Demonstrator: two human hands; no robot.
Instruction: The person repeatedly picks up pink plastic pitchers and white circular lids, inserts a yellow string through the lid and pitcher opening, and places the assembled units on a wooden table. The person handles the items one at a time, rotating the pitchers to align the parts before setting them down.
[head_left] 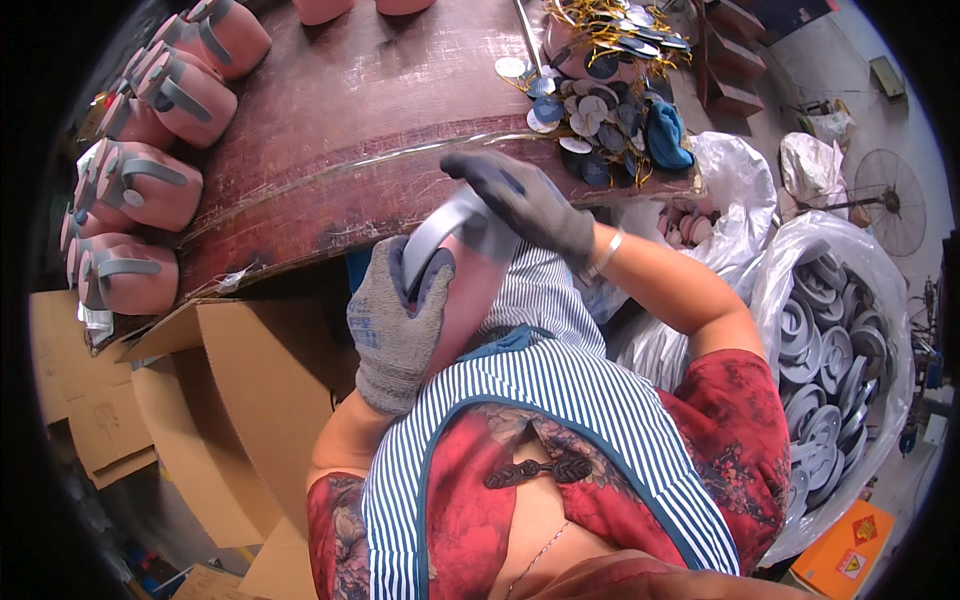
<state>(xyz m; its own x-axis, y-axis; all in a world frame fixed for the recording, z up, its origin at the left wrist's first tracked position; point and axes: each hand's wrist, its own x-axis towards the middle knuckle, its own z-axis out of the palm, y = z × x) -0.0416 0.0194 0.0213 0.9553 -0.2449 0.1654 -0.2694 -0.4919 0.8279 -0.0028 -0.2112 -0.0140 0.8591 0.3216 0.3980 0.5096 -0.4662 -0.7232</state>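
Note:
A pink vacuum jug (470,290) with a grey handle and grey top is tilted in front of my chest, above my lap. My left hand (395,325), in a grey knit glove with dark fingertips, is closed around its handle side. Across the grey top lies my right hand (525,200), in the same kind of glove, fingers stretched out past the rim toward the left. Its thumb and palm are hidden, as is most of the jug's top. More pink jugs (150,185) with grey handles stand along the table's left side.
Before me is a worn dark-red table (340,120). Round tags (590,110) with yellow cords and a blue cloth (667,135) lie at its right. An open cardboard box (260,390) stands at lower left. A plastic bag of grey lids (825,370) and a fan (890,200) are at right.

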